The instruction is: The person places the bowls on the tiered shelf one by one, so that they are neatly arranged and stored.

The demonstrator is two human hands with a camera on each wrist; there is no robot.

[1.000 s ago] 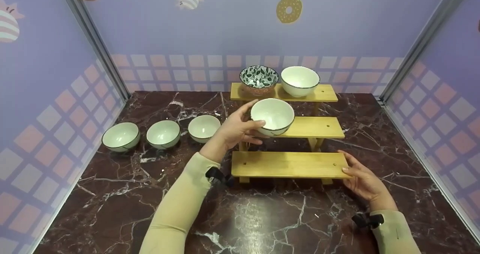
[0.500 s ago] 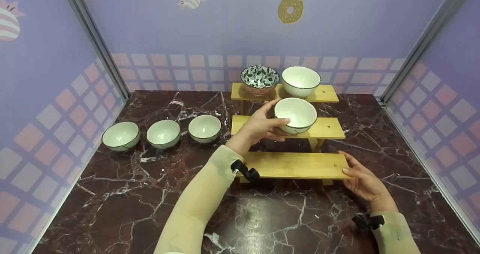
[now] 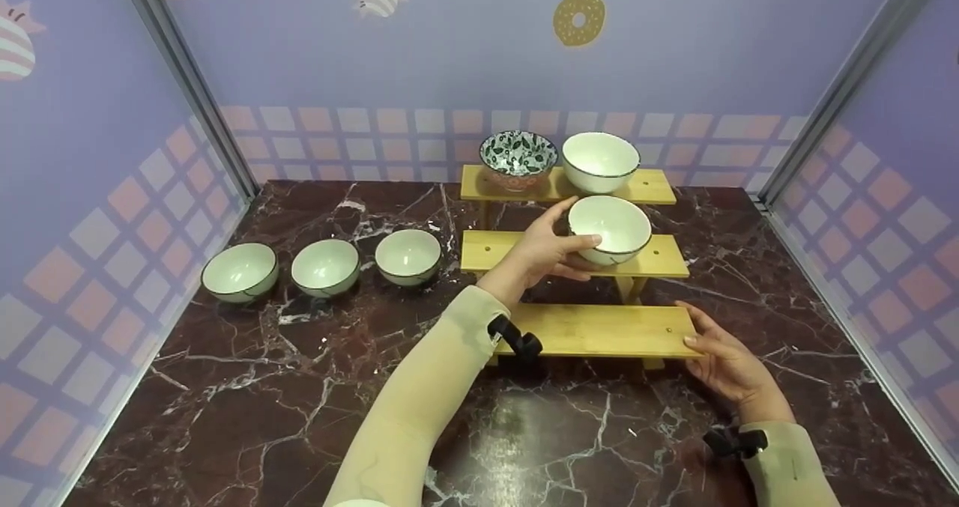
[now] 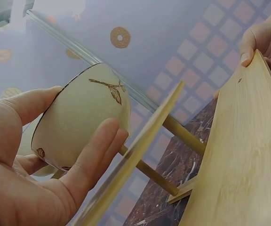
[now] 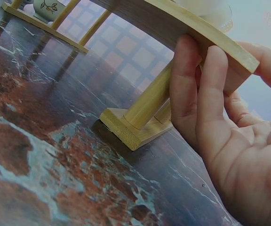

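Note:
My left hand (image 3: pixel 545 251) grips a white bowl (image 3: pixel 616 226) with a dark rim, thumb at the rim and fingers below and behind. The bowl is over the right half of the wooden stand's middle shelf (image 3: pixel 487 251); in the left wrist view its side (image 4: pixel 86 110) bears a brown twig pattern and its base appears close to the shelf board. Whether it touches the board I cannot tell. With thumb above and fingers underneath, my right hand (image 3: pixel 728 361) holds the right end of the bottom shelf (image 3: pixel 599 330). The right wrist view shows those fingers (image 5: pixel 211 84) under the board.
On the top shelf (image 3: pixel 655 185) stand a patterned bowl (image 3: pixel 518 155) and a white bowl (image 3: pixel 601 161). Three white bowls, the left (image 3: pixel 240 271), middle (image 3: pixel 325 267) and right (image 3: pixel 408 256), line the marble table (image 3: pixel 247 402). Printed walls (image 3: pixel 464 58) enclose the back and sides.
My left hand has carried the white bowl rightward along the middle shelf, from its left half to its right half. My right hand keeps its hold on the bottom shelf.

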